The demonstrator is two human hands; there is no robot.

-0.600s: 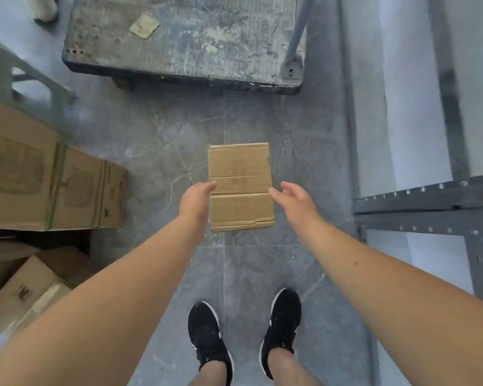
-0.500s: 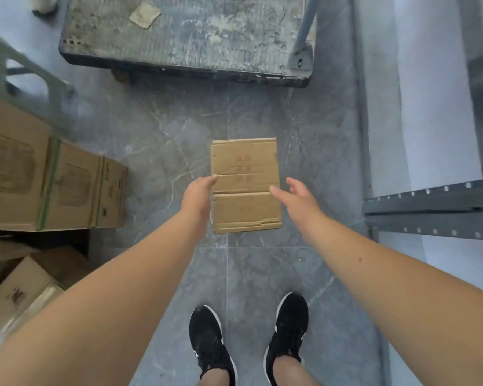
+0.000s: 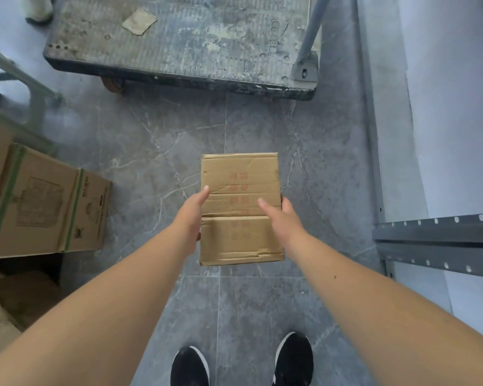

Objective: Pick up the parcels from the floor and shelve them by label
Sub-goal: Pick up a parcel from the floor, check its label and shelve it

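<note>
A small brown cardboard parcel [image 3: 240,174] with faint red print lies flat-side up over the grey tiled floor, straight ahead of me. My left hand [image 3: 191,215] presses against its left edge, thumb on the top face. On the other side, my right hand [image 3: 282,218] clasps the right edge, thumb on top and fingers wrapped round the side. Both hands grip the parcel between them. Whether its underside still touches the floor is hidden.
A worn platform trolley [image 3: 179,43] stands just beyond the parcel. Larger cardboard boxes [image 3: 39,201] with green tape are stacked at the left. A grey metal shelf frame [image 3: 435,232] runs along the right. My black shoes [image 3: 190,366] are below.
Both hands have gone from open beside the parcel to closed on its left and right edges. The parcel now looks larger and nearer.
</note>
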